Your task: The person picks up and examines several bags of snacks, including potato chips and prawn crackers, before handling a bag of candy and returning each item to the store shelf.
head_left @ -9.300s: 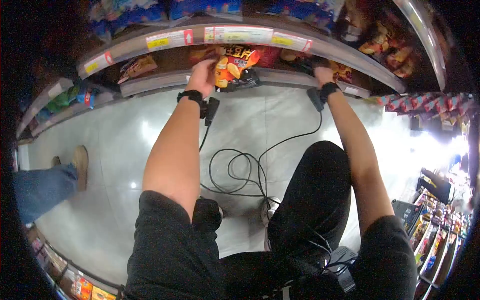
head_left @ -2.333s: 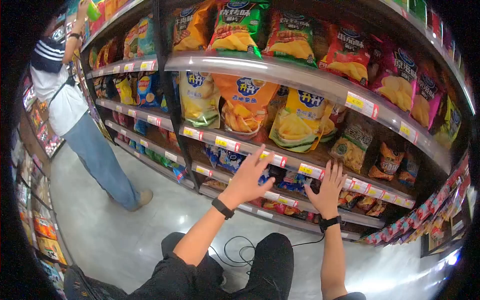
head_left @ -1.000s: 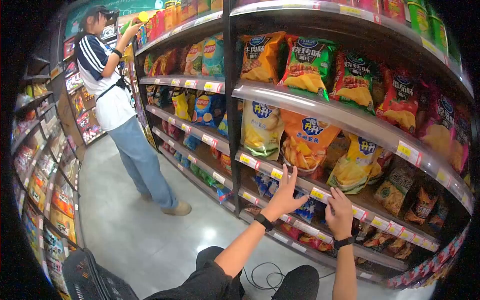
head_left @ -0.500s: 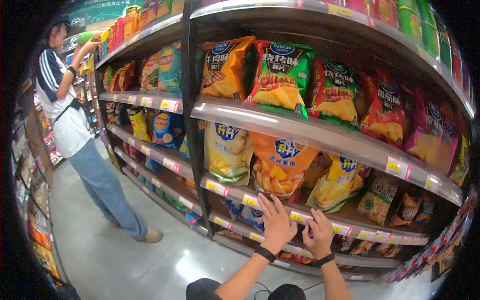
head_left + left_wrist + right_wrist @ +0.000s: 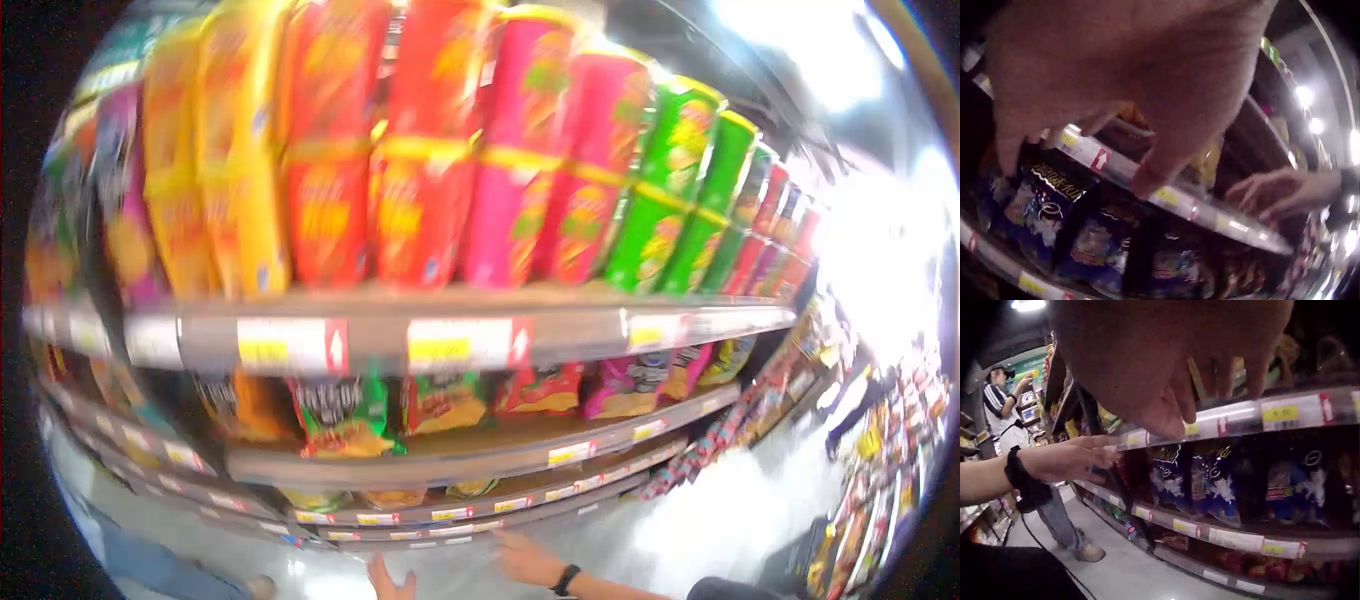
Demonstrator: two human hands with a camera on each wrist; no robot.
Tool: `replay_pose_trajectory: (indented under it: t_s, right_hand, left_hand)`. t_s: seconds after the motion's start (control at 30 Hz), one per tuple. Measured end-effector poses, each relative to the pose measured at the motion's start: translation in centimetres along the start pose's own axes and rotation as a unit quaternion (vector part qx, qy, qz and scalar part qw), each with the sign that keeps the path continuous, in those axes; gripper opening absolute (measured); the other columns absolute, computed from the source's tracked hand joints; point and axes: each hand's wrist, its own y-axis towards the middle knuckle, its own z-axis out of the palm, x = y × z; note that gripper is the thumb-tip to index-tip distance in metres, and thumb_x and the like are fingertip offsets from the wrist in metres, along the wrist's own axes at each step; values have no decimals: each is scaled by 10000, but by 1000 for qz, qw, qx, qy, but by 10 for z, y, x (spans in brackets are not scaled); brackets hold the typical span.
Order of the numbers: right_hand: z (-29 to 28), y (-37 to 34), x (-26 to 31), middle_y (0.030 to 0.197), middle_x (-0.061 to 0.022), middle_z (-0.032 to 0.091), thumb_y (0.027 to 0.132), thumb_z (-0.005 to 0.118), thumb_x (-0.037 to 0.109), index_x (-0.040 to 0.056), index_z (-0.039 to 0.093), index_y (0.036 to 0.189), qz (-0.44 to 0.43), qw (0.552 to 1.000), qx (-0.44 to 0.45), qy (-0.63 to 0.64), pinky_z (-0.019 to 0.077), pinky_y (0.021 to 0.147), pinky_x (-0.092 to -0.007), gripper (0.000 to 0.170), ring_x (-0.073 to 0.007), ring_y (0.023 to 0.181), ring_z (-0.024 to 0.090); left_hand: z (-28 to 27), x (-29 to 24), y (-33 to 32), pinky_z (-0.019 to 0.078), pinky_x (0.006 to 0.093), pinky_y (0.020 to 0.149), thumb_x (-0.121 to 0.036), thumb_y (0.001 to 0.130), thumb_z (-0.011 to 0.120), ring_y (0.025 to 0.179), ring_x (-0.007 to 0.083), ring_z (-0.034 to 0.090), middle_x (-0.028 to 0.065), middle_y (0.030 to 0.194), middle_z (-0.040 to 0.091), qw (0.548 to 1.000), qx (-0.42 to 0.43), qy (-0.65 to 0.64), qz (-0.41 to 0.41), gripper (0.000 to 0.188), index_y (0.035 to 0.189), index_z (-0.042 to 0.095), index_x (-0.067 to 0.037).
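My left hand (image 5: 390, 578) shows at the bottom edge of the head view, thumb spread from the fingers, nothing in it. To its right is my right hand (image 5: 528, 558), loosely extended and holding nothing. In the left wrist view my left hand (image 5: 1122, 75) reaches over a price-label strip (image 5: 1085, 147), above blue snack bags (image 5: 1100, 250). The right wrist view has my right hand (image 5: 1179, 356) with fingers bent down at the label strip (image 5: 1285, 414). Blue bags (image 5: 1216, 484) stand on the shelf below.
Stacked chip canisters (image 5: 330, 215) in yellow, red, pink and green fill the upper shelf. Chip bags (image 5: 345, 415) line the shelf below. A person in jeans (image 5: 1007, 412) stands at the left with a raised green-and-yellow can. A cable (image 5: 1054, 553) hangs from my left wrist.
My left hand held an orange-and-black potato chip bag at the bottom shelf earliest; later both hands are without it at a middle shelf. The head view has since tilted up to the canisters.
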Motion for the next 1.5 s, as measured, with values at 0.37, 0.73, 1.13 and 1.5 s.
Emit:
replay_pose_trajectory:
  t_s: [0.37,0.73,1.13,1.5]
  right_hand:
    - [-223,-79,144,962,-143,714,856,664,176,55,695,953,373,885,-207,187,537,820,-401,158,-347,906,678]
    - [-313,-73,188,895,-142,707,870,659,93,8,706,951,380,806,-381,247,552,768,-340,127,-269,836,704]
    - [-455,-238,137,869,-86,680,953,611,172,14,639,980,326,426,-662,524,523,761,-325,163,-185,811,652]
    - [-560,-373,1,889,-37,629,969,569,271,93,597,971,253,353,-665,607,483,809,-322,180,-158,833,591]
  left_hand:
    - [-209,-138,14,509,403,876,-146,846,646,1056,306,667,189,1165,666,904,135,-304,-270,381,1178,591,31]
    - [-202,-312,88,522,276,824,-38,911,604,906,172,673,113,971,703,910,339,-224,-89,204,1099,619,39]
    - [-126,-501,77,516,281,861,-132,973,625,966,156,662,100,1035,693,890,381,-247,-40,234,1145,600,26]
    - [18,-681,33,551,316,907,-25,986,550,956,194,681,153,1048,698,841,397,-367,-6,157,1113,601,53]
